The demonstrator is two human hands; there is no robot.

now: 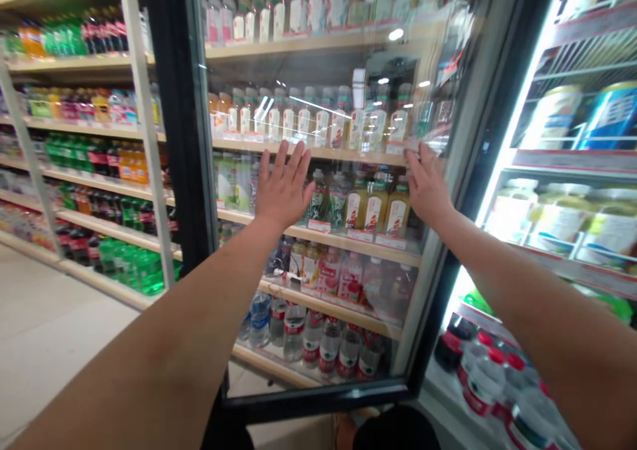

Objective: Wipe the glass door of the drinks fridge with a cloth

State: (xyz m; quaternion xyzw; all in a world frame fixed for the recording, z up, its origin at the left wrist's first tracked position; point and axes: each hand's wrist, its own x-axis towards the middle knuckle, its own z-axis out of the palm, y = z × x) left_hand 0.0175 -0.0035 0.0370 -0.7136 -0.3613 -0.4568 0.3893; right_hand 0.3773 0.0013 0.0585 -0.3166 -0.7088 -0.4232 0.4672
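A black-framed glass door (pixel 318 65) stands swung away from a lit drinks cooler. My left hand (pixel 283 188) is raised in front of the pane, palm toward it and fingers spread. On the other side of the pane's width, my right hand (pixel 426 183) is up near the door's right part, its fingers stretched toward the glass. Neither hand shows anything held. Whether the palms press on the glass cannot be told exactly. Through the pane appear shelves with juice bottles (pixel 375 204) and water bottles (pixel 330 347).
Open cooler shelves at the right hold cans (pixel 610 115), pale-drink bottles (pixel 562 218) and red-capped bottles (pixel 485 380). Along the left runs a wooden shelf rack (pixel 94 130) full of soft drinks. Light floor tiles (pixel 70 344) lie below, and my legs (pixel 395 429) are under the door's bottom frame.
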